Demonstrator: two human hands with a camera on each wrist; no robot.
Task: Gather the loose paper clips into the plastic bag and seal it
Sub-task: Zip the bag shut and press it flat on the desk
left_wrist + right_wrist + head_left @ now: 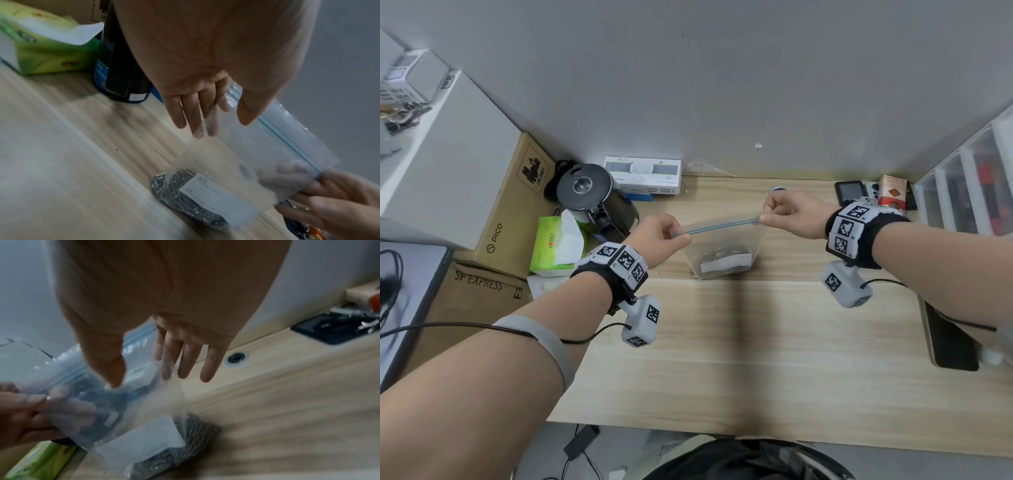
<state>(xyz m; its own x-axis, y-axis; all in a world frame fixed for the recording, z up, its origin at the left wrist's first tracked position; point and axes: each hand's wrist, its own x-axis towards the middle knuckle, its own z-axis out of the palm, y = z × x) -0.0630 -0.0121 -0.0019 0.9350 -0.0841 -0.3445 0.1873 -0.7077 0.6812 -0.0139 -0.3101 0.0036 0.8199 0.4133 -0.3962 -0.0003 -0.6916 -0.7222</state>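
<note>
A clear plastic bag (726, 245) with a blue zip strip (722, 226) hangs upright over the wooden desk (722, 342), its bottom resting on the wood. A dark heap of paper clips (717, 263) and a white label lie at its bottom. My left hand (671, 236) pinches the left end of the zip strip. My right hand (774, 214) pinches the right end, and the strip is stretched taut between them. In the left wrist view the bag (257, 146) shows the paper clips (176, 193) behind the label. In the right wrist view the bag (127, 410) holds the clips (195, 434).
A black kettle (589, 195), a green tissue pack (554, 246) and cardboard boxes (513, 209) stand at the left. A white box (643, 174) sits at the back wall. Small devices (849, 193) and clear drawers (969, 185) are at the right, and a dark phone (945, 339) lies near the right edge.
</note>
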